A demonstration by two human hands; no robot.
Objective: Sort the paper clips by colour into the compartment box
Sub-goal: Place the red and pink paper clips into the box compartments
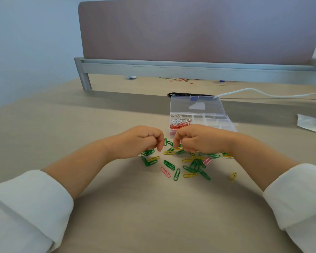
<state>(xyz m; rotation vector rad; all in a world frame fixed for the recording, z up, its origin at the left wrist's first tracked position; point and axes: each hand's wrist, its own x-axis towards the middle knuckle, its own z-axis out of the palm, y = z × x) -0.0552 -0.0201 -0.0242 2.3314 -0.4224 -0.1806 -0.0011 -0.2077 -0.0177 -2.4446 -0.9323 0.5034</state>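
No legible text in view: the tiny white mark on the black cable grommet (171, 95), at 11 o'clock from the compartment box (229, 121), is too blurred to read, and the pale sticker (197, 106) on its open lid (212, 106) is too washed out to tell.

A light wooden desk (117, 207) fills the near part. At its far side a grey metal shelf (171, 67) stands on a round leg (85, 81), with a mauve partition panel (199, 28) above it. A white cable (263, 93) runs from the far right toward a black oval opening (171, 94). A silvery packet (310, 123) lies at the right edge.
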